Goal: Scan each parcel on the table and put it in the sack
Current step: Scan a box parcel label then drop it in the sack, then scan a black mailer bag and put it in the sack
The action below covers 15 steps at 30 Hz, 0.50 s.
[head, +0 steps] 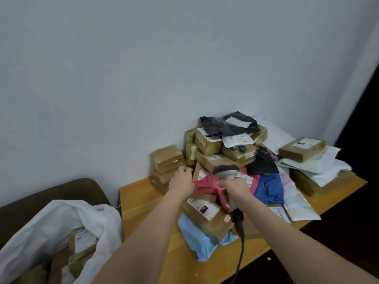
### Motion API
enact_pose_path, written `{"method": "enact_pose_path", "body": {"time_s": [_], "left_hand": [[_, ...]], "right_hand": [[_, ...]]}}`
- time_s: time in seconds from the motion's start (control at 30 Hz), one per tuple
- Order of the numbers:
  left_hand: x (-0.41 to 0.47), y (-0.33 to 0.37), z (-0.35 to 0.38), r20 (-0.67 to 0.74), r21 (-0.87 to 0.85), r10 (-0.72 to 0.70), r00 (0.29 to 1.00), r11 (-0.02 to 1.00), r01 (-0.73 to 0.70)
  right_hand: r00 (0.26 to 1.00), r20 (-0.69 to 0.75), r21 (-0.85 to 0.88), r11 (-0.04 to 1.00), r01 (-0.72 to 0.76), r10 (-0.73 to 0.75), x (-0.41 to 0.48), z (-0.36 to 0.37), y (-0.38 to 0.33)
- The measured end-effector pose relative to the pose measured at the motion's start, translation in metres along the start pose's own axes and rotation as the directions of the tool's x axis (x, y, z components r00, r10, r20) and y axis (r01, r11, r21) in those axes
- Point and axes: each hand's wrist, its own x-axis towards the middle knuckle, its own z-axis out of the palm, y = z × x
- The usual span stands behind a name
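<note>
The pink poly mailer (205, 184) lies crumpled on top of the near side of the parcel heap on the bench (141, 203), directly in front of the person and right between the two hands. Its long axis seems to run roughly side to side, from the left hand (181, 181) across to the right hand (235, 186).

The right hand is wrapped firmly round the grip of the barcode scanner (225, 172), whose grey head hangs just over the mailer's far right part, pointing away from the person. The left hand is at the mailer's left edge, touching it. The blur hides whether its fingers have closed on the plastic, so I cannot tell.

The white sack (61, 220) sits open and low off the bench's left end (a few taped boxes already show inside it), well apart from the mailer.

The left hand is the nearer one to both the mailer's free edge and the sack. To my eye, once the label is read, the carry is a leftward, downward sweep by that hand, with the scanner hand staying over the heap.
</note>
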Motion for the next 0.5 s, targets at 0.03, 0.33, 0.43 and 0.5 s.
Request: {"method": "enact_pose_path", "body": {"time_s": [0.03, 0.33, 0.43, 0.5], "left_hand": [[0.009, 0.018, 0.002, 0.003, -0.007, -0.001, 1.0, 1.0, 0.001], [0.083, 0.145, 0.005, -0.016, -0.06, -0.059, 0.998, 0.997, 0.058], [0.113, 0.162, 0.0, -0.05, -0.074, -0.06, 0.997, 0.996, 0.056], [0.136, 0.169, -0.003, -0.086, -0.067, -0.048, 0.995, 0.997, 0.042]], "right_hand": [[1.0, -0.006, -0.004, 1.0, 0.014, -0.014, 0.011, -0.019, -0.004], [0.996, -0.045, 0.031, 0.997, 0.072, -0.071, 0.101, -0.144, -0.047], [0.993, -0.068, 0.035, 0.995, 0.096, -0.093, 0.131, -0.162, -0.063], [0.99, -0.096, 0.056, 0.993, 0.105, -0.1, 0.151, -0.168, -0.074]]}}
